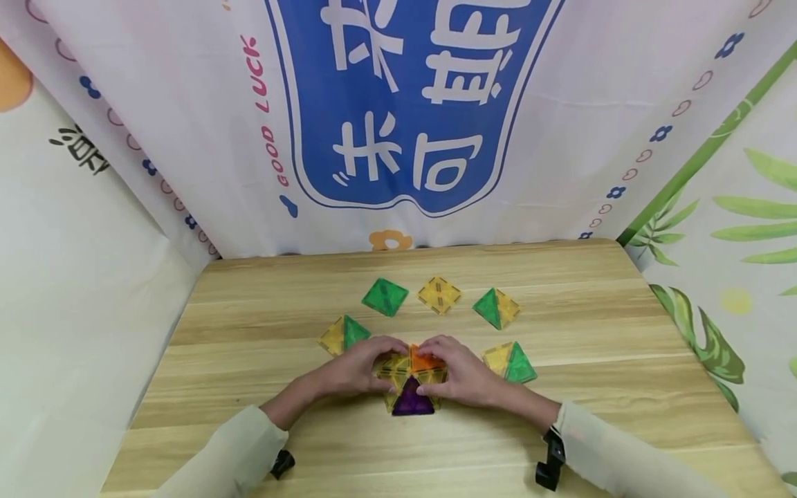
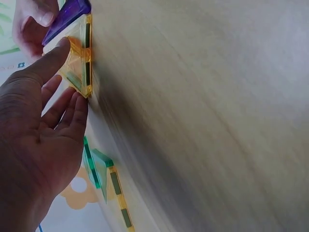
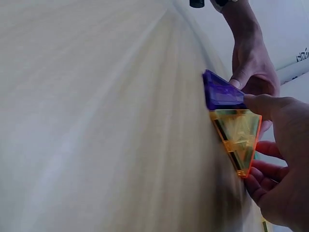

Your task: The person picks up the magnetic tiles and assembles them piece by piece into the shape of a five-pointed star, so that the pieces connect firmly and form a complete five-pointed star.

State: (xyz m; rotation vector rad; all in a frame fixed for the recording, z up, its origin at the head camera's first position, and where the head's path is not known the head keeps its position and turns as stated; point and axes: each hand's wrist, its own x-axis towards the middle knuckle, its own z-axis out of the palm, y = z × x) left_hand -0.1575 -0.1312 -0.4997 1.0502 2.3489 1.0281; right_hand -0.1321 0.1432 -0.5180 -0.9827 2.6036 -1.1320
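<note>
At the middle of the table stands a small structure of translucent magnetic tiles, with yellow tiles [image 2: 79, 60] slanting up its sides. A purple triangular tile [image 1: 414, 400] leans on the side nearest me, and an orange tile [image 1: 425, 360] is at the far right of the top. My left hand [image 1: 364, 366] grips the structure from the left, thumb on a yellow side and fingers round the back. From the right, my right hand [image 1: 463, 373] holds it, thumb at the purple tile's edge and fingers by the orange-edged side. The structure's inside is partly hidden.
Flat pairs of triangular tiles form an arc beyond the hands: a yellow-green pair [image 1: 344, 335] at left, a green pair [image 1: 385, 297], a yellow pair [image 1: 439, 295], and green-yellow pairs [image 1: 496, 308] at right. A printed curtain [image 1: 554, 166] hangs behind the wooden table [image 1: 249, 304].
</note>
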